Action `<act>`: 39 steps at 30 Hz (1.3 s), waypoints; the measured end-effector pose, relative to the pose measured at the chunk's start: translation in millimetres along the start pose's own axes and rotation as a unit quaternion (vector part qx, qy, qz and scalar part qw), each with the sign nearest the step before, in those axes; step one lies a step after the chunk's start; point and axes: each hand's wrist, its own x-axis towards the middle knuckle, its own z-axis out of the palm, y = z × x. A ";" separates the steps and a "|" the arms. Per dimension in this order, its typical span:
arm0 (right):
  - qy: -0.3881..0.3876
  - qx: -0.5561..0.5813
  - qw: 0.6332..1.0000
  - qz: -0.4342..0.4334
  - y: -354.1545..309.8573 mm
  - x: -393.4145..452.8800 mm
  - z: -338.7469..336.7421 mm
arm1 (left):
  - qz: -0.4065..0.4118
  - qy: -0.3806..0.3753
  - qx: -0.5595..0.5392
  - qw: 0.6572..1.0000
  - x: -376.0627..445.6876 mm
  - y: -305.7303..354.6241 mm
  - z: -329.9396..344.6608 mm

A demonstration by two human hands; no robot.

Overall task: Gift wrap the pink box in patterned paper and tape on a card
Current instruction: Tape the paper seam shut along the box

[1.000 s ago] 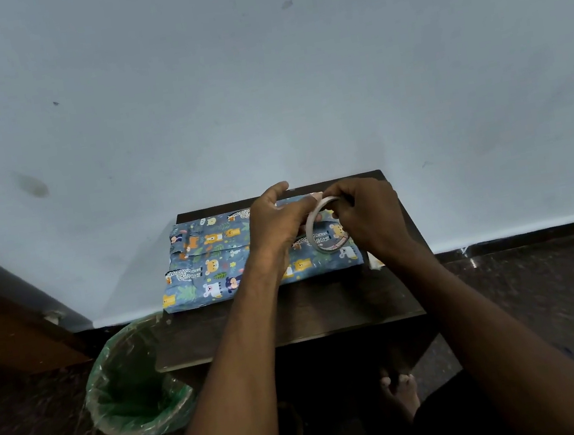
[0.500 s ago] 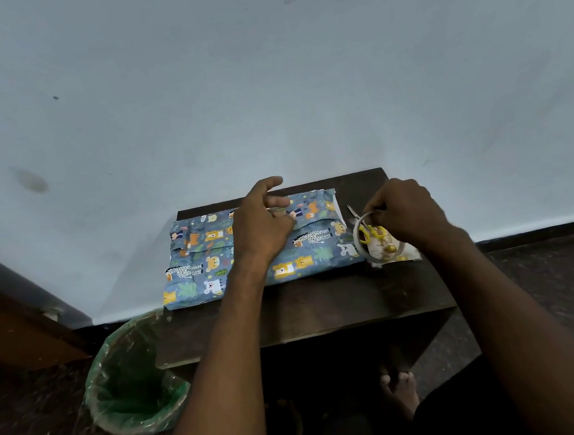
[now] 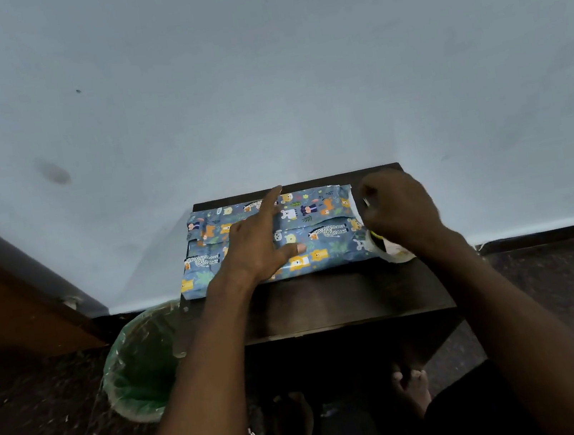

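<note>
The box wrapped in blue animal-patterned paper (image 3: 322, 234) lies on a small dark wooden table (image 3: 329, 301) against the wall. My left hand (image 3: 260, 248) rests flat on the middle of the box, fingers straight and spread, pressing the paper seam down. My right hand (image 3: 399, 210) hovers at the box's right end with its fingers curled over the scissors (image 3: 376, 235); a glint of blade shows between the fingers and a bit of yellow handle below them. The white tape roll (image 3: 395, 254) lies on the table under the heel of that hand. No card is visible.
A bin with a green liner (image 3: 141, 372) stands on the floor to the left of the table. A brown wooden door or cabinet (image 3: 9, 299) is at far left. The grey wall rises right behind the table. My bare feet (image 3: 411, 385) show below it.
My right hand carried the tape roll off the box to the table's right end, set it down over the scissors, then curled at the blade. My left hand flattened on the paper.
</note>
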 end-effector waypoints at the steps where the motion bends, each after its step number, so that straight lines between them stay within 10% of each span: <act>1: 0.005 0.039 0.998 -0.040 -13.9 -4.3 4.5 | 0.001 0.011 -0.004 1.000 1.1 0.8 1.0; 7: -0.147 0.030 0.970 -0.189 -69.5 -47.2 46.3 | 0.007 0.055 -0.045 0.997 3.2 -3.4 5.3; 20: -0.023 -0.182 0.953 -0.242 -84.8 -57.7 83.8 | -0.011 0.023 0.009 1.000 1.4 -16.0 -8.4; 39: -0.035 -0.129 0.957 -0.256 -86.4 -64.3 84.4 | -0.007 0.029 -0.110 0.993 -4.2 -34.0 -8.2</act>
